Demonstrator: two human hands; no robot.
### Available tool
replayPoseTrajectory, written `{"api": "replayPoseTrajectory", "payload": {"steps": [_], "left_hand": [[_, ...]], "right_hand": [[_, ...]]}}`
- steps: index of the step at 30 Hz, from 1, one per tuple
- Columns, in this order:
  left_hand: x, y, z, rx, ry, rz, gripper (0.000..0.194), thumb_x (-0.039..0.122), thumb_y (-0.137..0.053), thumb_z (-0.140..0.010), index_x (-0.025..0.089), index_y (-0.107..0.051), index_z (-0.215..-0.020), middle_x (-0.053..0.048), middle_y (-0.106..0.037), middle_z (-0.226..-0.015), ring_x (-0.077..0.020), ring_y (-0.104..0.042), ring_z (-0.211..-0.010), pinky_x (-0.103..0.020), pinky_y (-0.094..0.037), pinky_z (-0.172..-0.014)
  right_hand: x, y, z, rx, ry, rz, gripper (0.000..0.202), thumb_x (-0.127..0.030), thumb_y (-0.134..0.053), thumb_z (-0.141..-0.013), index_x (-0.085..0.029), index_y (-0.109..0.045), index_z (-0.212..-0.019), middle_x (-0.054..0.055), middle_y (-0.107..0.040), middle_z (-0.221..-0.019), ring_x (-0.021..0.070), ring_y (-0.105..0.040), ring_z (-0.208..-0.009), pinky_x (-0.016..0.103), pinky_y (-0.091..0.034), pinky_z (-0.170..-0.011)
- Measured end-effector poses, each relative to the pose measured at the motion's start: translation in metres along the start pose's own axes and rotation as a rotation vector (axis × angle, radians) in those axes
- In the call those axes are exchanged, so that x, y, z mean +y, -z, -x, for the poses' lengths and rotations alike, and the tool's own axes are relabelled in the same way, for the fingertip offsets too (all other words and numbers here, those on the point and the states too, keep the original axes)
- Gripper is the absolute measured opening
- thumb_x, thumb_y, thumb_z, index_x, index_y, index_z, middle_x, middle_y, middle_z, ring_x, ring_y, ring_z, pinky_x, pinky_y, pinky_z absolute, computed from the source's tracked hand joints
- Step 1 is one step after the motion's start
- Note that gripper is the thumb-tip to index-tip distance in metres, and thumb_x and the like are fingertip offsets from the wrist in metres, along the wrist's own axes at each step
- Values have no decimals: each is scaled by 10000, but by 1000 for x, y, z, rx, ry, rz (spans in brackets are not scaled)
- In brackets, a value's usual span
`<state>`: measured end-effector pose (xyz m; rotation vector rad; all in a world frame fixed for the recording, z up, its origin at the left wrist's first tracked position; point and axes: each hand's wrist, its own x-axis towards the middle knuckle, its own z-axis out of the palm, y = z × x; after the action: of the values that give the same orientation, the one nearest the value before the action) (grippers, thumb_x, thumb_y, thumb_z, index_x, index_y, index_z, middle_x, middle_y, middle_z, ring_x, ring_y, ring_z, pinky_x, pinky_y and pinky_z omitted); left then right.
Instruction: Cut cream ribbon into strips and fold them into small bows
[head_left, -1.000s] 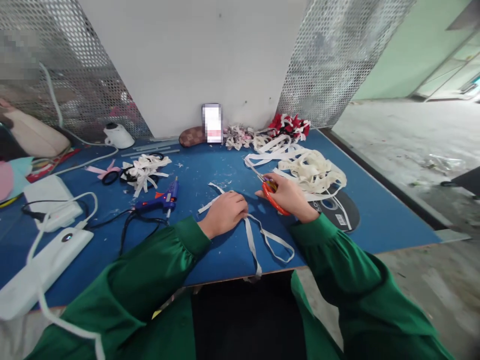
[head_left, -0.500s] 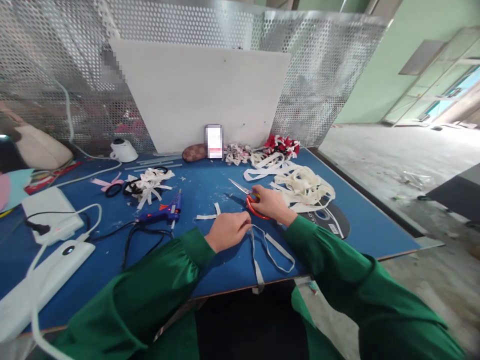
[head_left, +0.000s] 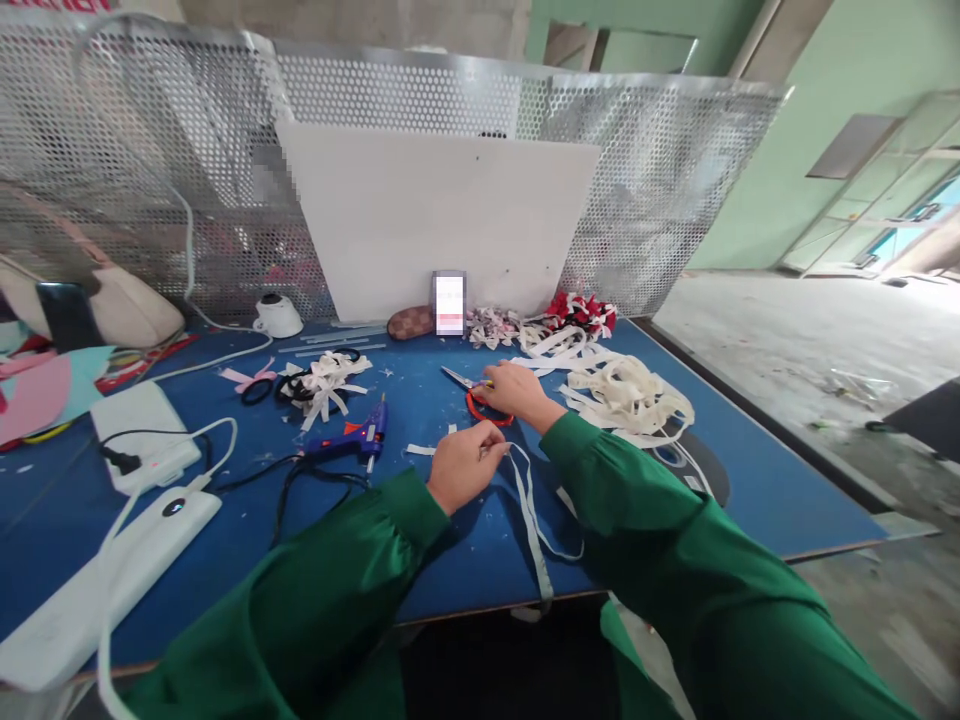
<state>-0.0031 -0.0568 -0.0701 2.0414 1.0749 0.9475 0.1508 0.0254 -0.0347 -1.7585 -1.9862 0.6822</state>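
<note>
Thumb and fingers of my left hand (head_left: 466,466) are pinched on the end of a thin white ribbon (head_left: 534,535), which trails down over the table's front edge. Just beyond it, my right hand (head_left: 514,390) is at the red-handled scissors (head_left: 489,408), its fingers bent over the handles. The scissors lie near the table surface, blades pointing to the far left. Short white ribbon pieces (head_left: 421,449) lie left of my left hand. Whether my right fingers grip the handles is hard to make out.
A blue glue gun (head_left: 352,438) and a pile of white bows (head_left: 326,382) are on the left, beside a white power strip (head_left: 112,590). Cream ribbon (head_left: 626,390) is heaped on the right. A phone (head_left: 449,303) stands at the back against a white board (head_left: 450,220).
The view has shifted, so the table appears further right and lower. My right hand has moved left over the scissors. My left hand still pinches the ribbon.
</note>
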Motion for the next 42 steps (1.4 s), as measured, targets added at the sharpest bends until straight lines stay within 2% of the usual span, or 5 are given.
{"api": "replayPoseTrajectory", "payload": {"steps": [4, 10, 17, 30, 42], "left_hand": [[-3, 2, -7, 148, 68, 271, 146, 306, -597, -872, 210, -600, -762, 22, -643, -637, -149, -614, -598, -268, -470, -641], [6, 15, -14, 391, 160, 577, 169, 348, -664, -817, 199, -601, -769, 32, -612, -636, -122, -574, -571, -244, -483, -593], [-2, 27, -26, 542, 309, 856, 294, 412, -743, -718, 183, -574, -788, 40, -595, -620, -118, -597, -542, -248, -494, -566], [17, 10, -8, 299, 379, 888, 362, 436, -842, -696, 172, -614, -797, 28, -646, -691, -94, -552, -470, -213, -431, -445], [-18, 14, -25, 488, 563, 836, 312, 405, -764, -742, 169, -642, -906, -51, -738, -901, -134, -707, -771, -256, -550, -716]], "right_hand": [[-8, 3, 29, -146, 115, -395, 494, -513, -367, -1052, -165, -611, -1304, 129, -687, -1241, 225, -651, -1104, 363, -538, -920], [-17, -33, 77, -405, 148, -838, 601, -613, -852, -628, -153, -661, -964, 38, -703, -863, 185, -669, -786, 322, -548, -743], [5, -29, 86, -491, 20, -1114, 454, -558, -802, -749, -114, -710, -777, -68, -466, -531, 78, -479, -478, 258, -479, -547], [-14, -64, 94, -445, -42, -1265, 491, -402, -974, -503, -135, -683, -795, -5, -663, -702, 104, -592, -597, 220, -470, -548], [29, 13, 65, -278, -225, -1218, 326, -419, -592, -982, -121, -648, -860, -105, -362, -525, 31, -287, -401, 154, -259, -387]]}}
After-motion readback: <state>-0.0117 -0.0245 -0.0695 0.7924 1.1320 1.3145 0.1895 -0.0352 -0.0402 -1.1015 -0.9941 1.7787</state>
